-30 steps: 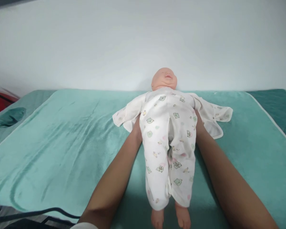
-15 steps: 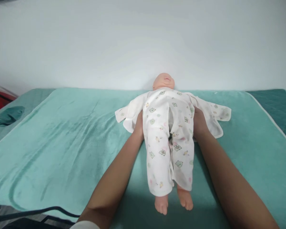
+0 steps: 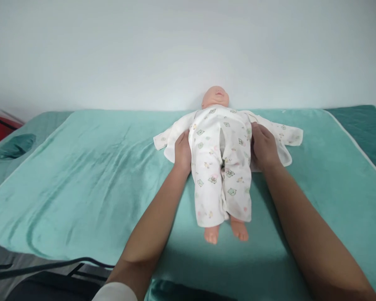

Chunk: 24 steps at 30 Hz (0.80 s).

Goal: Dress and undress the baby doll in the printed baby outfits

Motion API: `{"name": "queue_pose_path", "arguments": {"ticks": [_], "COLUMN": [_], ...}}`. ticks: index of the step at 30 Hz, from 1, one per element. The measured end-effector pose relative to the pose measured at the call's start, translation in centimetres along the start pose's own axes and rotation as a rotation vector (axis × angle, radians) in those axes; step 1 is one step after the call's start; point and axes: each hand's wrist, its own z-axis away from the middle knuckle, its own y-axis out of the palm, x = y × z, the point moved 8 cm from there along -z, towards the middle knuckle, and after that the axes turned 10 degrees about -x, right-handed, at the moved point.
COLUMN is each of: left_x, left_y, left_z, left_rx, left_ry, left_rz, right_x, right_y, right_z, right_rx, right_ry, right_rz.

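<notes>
A baby doll (image 3: pixel 215 97) lies on its back, its head toward the wall and its bare feet toward me. White printed baby pants (image 3: pixel 210 179) cover its front from the chest to the ankles. A matching baby shirt (image 3: pixel 290 134) is spread out beside the body, sleeves pointing outward. Against the left side of the pants is my left hand (image 3: pixel 183 152), closed at their edge with its fingertips partly hidden. My right hand (image 3: pixel 264 145) is closed at the opposite side, over part of the shirt, its fingers curled at the pants' edge.
A wrinkled turquoise blanket (image 3: pixel 81 188) covers the padded bed, which has a dark round opening (image 3: pixel 15 146) at the left. The white wall (image 3: pixel 188 50) stands right behind. A black chair-like object (image 3: pixel 53 286) is at the lower left, and something red (image 3: pixel 0 131) at the far left.
The doll's feet and the pants' hems sit farther from me in the picture. Both hands show more fully, with the right fingers curled at the pants' side. The view has shifted slightly.
</notes>
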Motion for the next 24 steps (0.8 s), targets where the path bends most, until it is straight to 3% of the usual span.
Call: {"name": "queue_pose_path", "arguments": {"ticks": [3, 7, 10, 13, 15, 19, 24], "left_x": [-0.1, -0.5, -0.7, -0.4, -0.3, -0.3, -0.4], "left_y": [-1.0, -2.4, -2.6, -2.6, -3.1, -4.1, -4.7], "left_z": [1.0, 2.6, 4.3, 6.5, 8.0, 10.9, 12.2], "left_rx": [-0.059, -0.065, 0.000, 0.071, 0.081, 0.100, 0.126], "left_ry": [0.047, 0.176, 0.285, 0.340, 0.355, 0.401, 0.422], "left_rz": [0.003, -0.117, -0.267, -0.429, -0.503, -0.641, -0.717], "right_x": [1.6, 5.2, 7.5, 8.2, 8.3, 8.6, 9.2], "right_y": [-0.8, -1.0, -0.9, -0.9, -1.4, -1.7, 0.5], "right_z": [2.5, 8.7, 14.4, 19.6, 22.0, 24.5, 24.8], "right_rx": [-0.078, -0.013, 0.196, 0.425, 0.448, 0.388, 0.372], "right_ry": [-0.100, -0.337, -0.498, -0.586, -0.606, -0.639, -0.723], "right_rz": [0.070, 0.106, 0.172, 0.357, 0.528, 0.832, 1.005]}}
